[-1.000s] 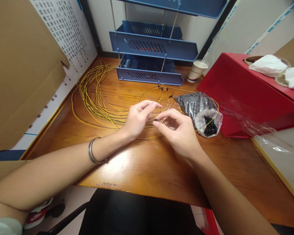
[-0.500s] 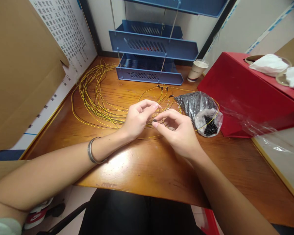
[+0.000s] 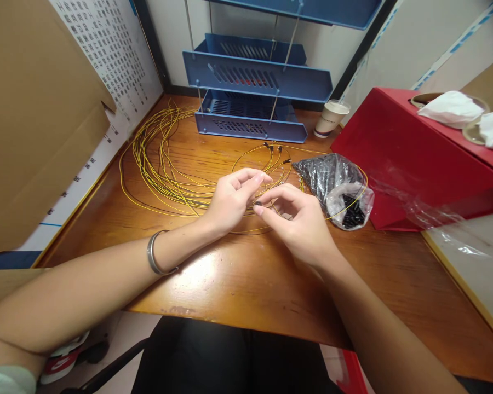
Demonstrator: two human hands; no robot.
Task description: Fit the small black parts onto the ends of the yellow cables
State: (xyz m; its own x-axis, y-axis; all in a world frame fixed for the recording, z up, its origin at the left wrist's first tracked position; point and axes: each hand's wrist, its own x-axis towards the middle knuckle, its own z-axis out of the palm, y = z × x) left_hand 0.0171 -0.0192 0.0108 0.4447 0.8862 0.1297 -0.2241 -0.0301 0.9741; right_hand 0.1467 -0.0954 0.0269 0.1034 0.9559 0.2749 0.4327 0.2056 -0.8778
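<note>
Near the middle of the wooden table, my right hand (image 3: 302, 219) pinches a small black piece (image 3: 258, 203) between thumb and forefinger. Just left of it, my left hand (image 3: 232, 200) has its thumb and forefinger pressed together; what they hold is too small to make out. Thin yellow and black cables (image 3: 148, 158) lie in a loose coil behind and left of my hands. Several cable ends with black connectors (image 3: 280, 149) rest beyond my fingers. To the right is a clear plastic bag (image 3: 324, 175) with many small black parts (image 3: 353, 212) at its open mouth.
A blue tiered tray rack (image 3: 252, 128) stands at the back of the table (image 3: 230, 273), with a paper cup (image 3: 331, 117) beside it. A large red box (image 3: 427, 158) with tape rolls is at right. Cardboard (image 3: 36, 126) rises at left.
Both hands keep nearly the same pose. The black piece and my right fingertips have shifted very slightly left.
</note>
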